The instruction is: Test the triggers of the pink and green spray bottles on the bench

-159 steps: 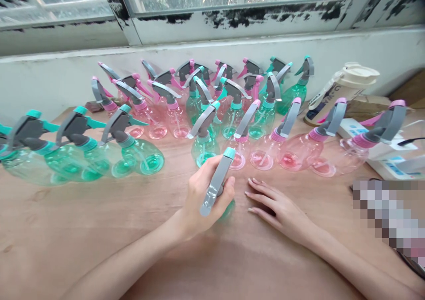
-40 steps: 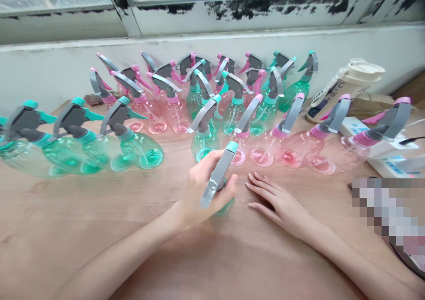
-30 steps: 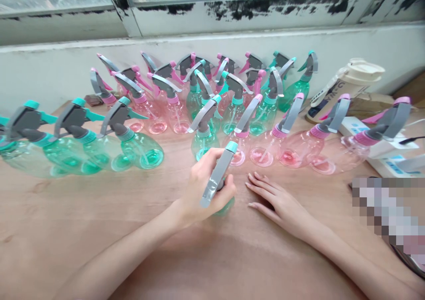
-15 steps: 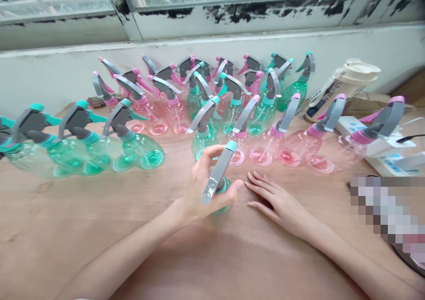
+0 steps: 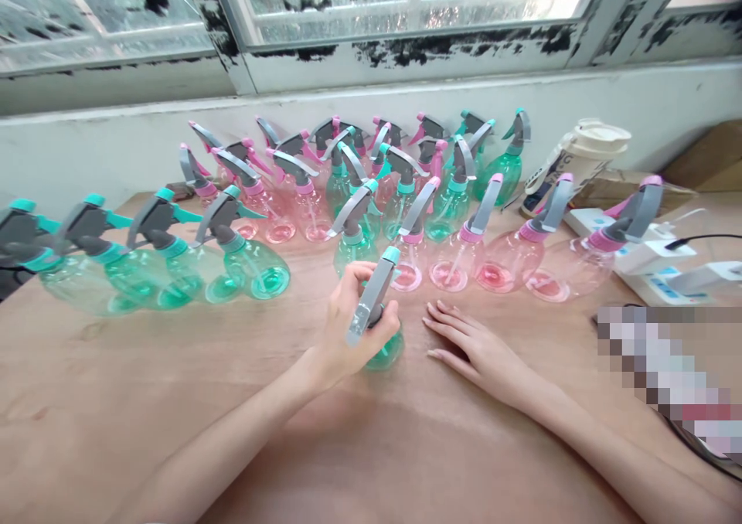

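In the middle of the wooden table (image 5: 174, 400) stands a green spray bottle (image 5: 387, 350) with a grey and teal trigger head. My left hand (image 5: 342, 327) is wrapped round its neck, just under the head, and hides part of the bottle. To the right, my right hand (image 5: 478, 350) lies palm down on the table with its fingers stretched out, holding nothing and apart from the bottle. Just beyond my hands, a pink spray bottle (image 5: 455, 265) and several others stand in a row.
On the left is a row of green spray bottles (image 5: 258, 265). More pink and green ones crowd the back by the wall, such as a pink bottle (image 5: 310, 215). At the right are a white lidded cup (image 5: 580, 157), a power strip (image 5: 666, 280) with cables and a pixelated object (image 5: 666, 377).
My left thumb and fingers have closed in round the neck of the green spray bottle. My right hand rests as before. The camera view has tilted up slightly.
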Tool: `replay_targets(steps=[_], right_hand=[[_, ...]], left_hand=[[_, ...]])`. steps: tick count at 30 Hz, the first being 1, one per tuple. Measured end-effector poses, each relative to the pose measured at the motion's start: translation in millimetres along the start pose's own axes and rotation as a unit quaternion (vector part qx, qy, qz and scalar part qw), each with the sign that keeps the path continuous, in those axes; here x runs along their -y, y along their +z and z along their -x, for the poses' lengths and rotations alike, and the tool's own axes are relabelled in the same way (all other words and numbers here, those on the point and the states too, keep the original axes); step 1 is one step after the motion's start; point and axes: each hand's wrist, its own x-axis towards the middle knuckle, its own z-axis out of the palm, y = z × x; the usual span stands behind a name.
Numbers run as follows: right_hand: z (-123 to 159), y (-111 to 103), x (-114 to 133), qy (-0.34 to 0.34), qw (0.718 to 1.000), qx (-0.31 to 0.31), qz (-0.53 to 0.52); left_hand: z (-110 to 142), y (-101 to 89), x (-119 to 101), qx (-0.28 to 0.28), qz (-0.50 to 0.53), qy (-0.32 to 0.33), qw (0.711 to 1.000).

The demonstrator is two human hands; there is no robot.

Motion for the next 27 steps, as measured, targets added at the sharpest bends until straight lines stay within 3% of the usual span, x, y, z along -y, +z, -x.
replay_targets(steps=[8, 19, 23, 27], right_hand=[[0, 2, -2, -0.006, 1.000, 0.000, 0.004], [2, 9, -8, 0.005, 1.000, 0.014, 0.000], [2, 12, -11, 0.004, 1.000, 0.014, -0.002], [4, 16, -16, 0.006, 1.000, 0.004, 0.002]], left_hand=[[7, -10.1, -4, -0.020, -0.021, 0.005, 1.000], [28, -69.3, 24, -0.121, -0.135, -0.082, 0.980], [19, -77.2, 34, -0.118, -0.144, -0.082, 0.979], [-6, -81.4, 48, -0.099, -0.146, -0.076, 0.981]])
